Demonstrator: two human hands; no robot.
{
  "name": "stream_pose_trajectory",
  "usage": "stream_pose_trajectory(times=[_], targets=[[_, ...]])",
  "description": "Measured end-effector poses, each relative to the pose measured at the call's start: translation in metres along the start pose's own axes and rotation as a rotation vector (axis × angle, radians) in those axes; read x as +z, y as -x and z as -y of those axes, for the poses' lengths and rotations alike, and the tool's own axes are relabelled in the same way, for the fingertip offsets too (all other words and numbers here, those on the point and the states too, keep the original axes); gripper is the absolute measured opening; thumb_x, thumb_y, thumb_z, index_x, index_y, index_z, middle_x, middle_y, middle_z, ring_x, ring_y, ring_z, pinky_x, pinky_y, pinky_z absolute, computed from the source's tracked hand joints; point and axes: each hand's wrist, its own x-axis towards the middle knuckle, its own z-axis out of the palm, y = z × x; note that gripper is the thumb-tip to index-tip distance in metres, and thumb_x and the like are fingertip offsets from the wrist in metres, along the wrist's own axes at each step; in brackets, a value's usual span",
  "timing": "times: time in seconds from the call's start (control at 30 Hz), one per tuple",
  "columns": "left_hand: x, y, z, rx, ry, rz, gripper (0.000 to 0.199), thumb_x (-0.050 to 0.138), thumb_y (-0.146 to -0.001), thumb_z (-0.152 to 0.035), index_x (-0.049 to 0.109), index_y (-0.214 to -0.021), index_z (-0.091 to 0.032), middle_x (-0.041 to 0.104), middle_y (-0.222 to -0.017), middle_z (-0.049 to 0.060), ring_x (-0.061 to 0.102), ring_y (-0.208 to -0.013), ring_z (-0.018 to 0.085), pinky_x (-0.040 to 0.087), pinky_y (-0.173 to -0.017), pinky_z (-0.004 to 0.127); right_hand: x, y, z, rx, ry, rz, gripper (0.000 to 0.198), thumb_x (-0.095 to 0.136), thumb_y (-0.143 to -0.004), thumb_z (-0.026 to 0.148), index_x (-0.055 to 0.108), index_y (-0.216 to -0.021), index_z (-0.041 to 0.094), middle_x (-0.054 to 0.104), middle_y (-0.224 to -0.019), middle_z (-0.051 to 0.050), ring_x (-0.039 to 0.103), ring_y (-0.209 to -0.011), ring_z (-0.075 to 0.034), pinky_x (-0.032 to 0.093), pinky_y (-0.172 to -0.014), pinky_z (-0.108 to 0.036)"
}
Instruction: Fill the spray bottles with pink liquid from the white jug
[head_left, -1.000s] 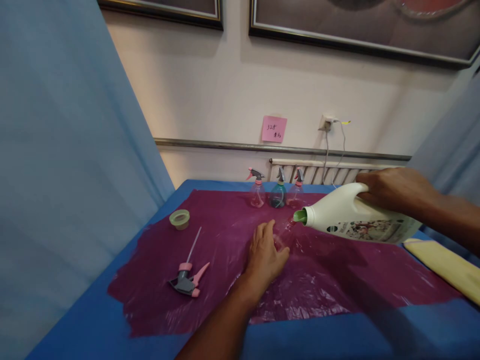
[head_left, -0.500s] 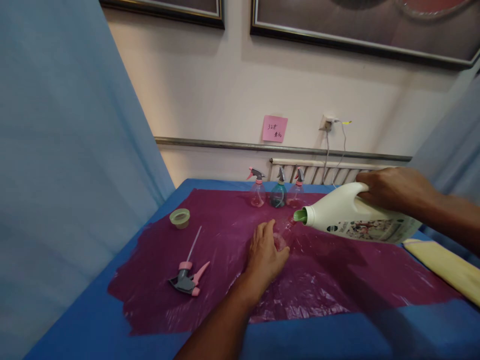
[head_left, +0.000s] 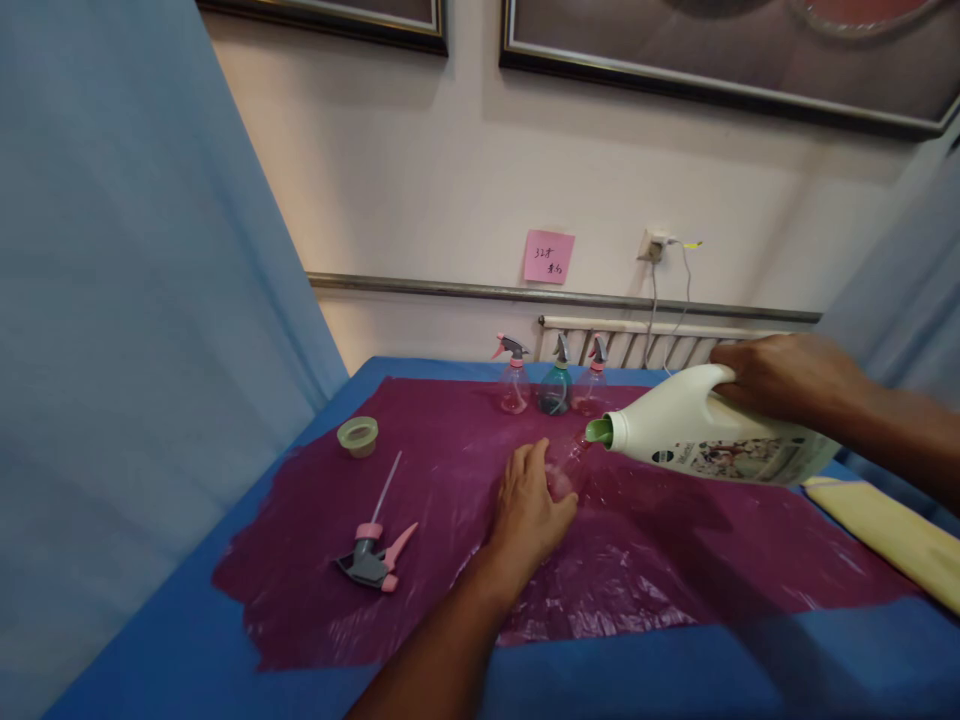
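My left hand [head_left: 531, 500] is wrapped round a clear pinkish spray bottle [head_left: 564, 474] without its top, tilted to the right. My right hand [head_left: 784, 378] grips the handle of a large cream detergent jug [head_left: 720, 435], which lies nearly level with its green spout at the bottle's mouth. I cannot make out a stream of liquid between them. Left of my left hand, a grey and pink spray head [head_left: 367, 557] with its tube lies on the purple plastic sheet [head_left: 442, 470]. A pale green translucent cap [head_left: 358, 437] sits behind it.
Three spray bottles with heads stand at the back: a clear one [head_left: 514, 388], a teal one [head_left: 556, 390] and a pinkish one [head_left: 591, 388]. A folded yellow cloth [head_left: 889, 530] lies at the right. Blue curtains [head_left: 150, 300] hang on both sides.
Both hands, the jug and the bottle hold almost the same pose. The whole view has shifted very slightly.
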Motion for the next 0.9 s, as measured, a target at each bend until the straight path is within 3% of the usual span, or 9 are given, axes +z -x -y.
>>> stream_pose_trajectory(times=[0.53, 0.9], targets=[[0.0026, 0.0003, 0.0043, 0.018, 0.02, -0.016, 0.083, 0.08, -0.085, -0.026, 0.051, -0.163, -0.024, 0.06, -0.161, 0.014, 0.056, -0.152, 0.034, 0.044, -0.132, 0.048, 0.0012, -0.0015, -0.0017, -0.014, -0.032, -0.036, 0.028, 0.051, -0.101, 0.048, 0.072, -0.101, 0.028, 0.083, -0.102, -0.013, 0.077, -0.09, -0.035, 0.031, -0.065, -0.037], [0.0006, 0.0008, 0.002, 0.011, 0.025, -0.006, 0.084, 0.082, -0.085, -0.025, 0.051, -0.163, -0.022, 0.059, -0.162, 0.015, 0.056, -0.153, 0.034, 0.043, -0.133, 0.047, 0.0005, -0.0017, -0.0004, -0.006, -0.011, -0.017, 0.026, 0.05, -0.103, 0.046, 0.068, -0.1, 0.029, 0.083, -0.104, -0.011, 0.078, -0.094, -0.035, 0.032, -0.066, -0.038]])
